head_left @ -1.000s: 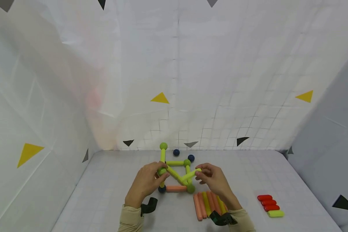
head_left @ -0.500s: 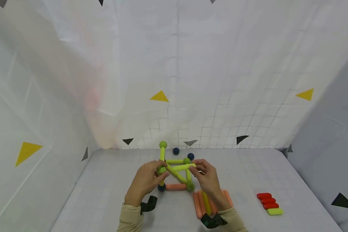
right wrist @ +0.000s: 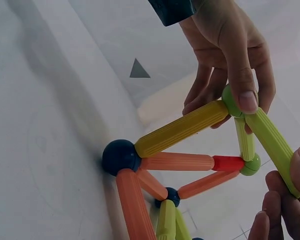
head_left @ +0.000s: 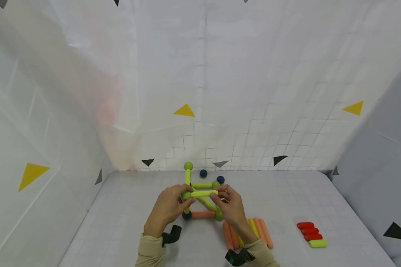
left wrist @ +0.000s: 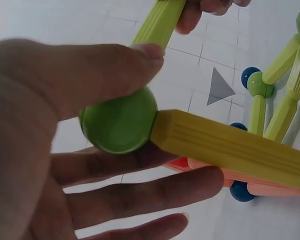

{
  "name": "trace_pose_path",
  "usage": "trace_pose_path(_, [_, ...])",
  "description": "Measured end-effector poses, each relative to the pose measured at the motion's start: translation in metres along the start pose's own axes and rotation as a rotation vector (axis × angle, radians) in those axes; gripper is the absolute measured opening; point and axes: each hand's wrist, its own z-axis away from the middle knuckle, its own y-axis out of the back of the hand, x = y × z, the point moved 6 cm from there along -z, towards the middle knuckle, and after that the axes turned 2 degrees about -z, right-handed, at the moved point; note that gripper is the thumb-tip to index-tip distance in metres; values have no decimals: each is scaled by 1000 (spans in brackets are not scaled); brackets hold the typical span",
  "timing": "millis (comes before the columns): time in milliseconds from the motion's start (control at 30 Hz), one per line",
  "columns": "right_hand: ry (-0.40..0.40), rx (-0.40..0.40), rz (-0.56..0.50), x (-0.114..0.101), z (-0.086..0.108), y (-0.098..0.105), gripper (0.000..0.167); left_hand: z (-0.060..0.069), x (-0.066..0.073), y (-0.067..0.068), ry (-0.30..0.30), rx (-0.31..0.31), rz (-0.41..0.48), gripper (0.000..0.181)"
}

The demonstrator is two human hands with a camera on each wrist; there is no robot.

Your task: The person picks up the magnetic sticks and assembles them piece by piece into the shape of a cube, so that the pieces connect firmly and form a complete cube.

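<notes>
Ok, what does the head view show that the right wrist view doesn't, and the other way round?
Only the head view shows the loose row of orange and yellow rods and, farther right, the short red rods with a short green one.

Only the right wrist view shows a red piece joined between an orange rod and a green ball.

Both show the left hand pinching another green ball while the right hand holds a light green rod against it.

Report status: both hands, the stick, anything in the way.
Left hand gripping green ball. Right hand pinching light-green stick, one end apparently against that ball. Nothing seen between them.
</notes>
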Motion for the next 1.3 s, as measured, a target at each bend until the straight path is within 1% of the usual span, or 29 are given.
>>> trace_pose_path(100, [2,-2,-4,-1,1,0,21,-1,-3,-5,27,-34,22,28])
trace_pose_path(200, [-12,-8,2,0,1,1,22,-2,-4,-12,39,-63,49,27])
trace_pose_path(333, [-30,-30,19,0,-2,4,22,-4,-6,-15,27,-51,92,21])
trace_pose_path(400, [-35,-34,37,0,-4,8,22,-3,-6,-16,23,-44,108,20])
trace_pose_path(500, [-63,2,80,3,-9,20,23,-3,-9,-16,39,-53,119,22])
trace_pose_path(633, [-124,87,162,19,-21,42,32,-2,-10,-15,59,-72,132,25])
trace_pose_path(700, [-157,88,223,29,-28,51,39,-2,-10,-14,63,-75,139,26])
trace_pose_path(767, [-190,50,294,39,-35,57,47,-2,-9,-13,68,-74,145,26])
trace_pose_path(833, [-214,-16,372,49,-43,59,56,-3,-10,-13,69,-73,150,26])
trace_pose_path(900, [-225,-98,441,59,-53,57,62,-2,-11,-13,70,-76,160,26])
trace_pose_path(967, [-216,-162,497,67,-64,55,64,-2,-12,-13,72,-82,177,26])
trace_pose_path(1067, [-165,-248,610,72,-80,51,64,-2,-14,-14,79,-91,201,26])
trace_pose_path(1167, [-104,-328,691,73,-93,44,60,-1,-17,-14,86,-89,212,26])
trace_pose_path(1233, [-54,-370,723,72,-98,38,53,-2,-18,-14,86,-84,217,26])
trace_pose_path(1300, [-29,-392,723,70,-102,33,47,-2,-19,-14,89,-80,222,26])
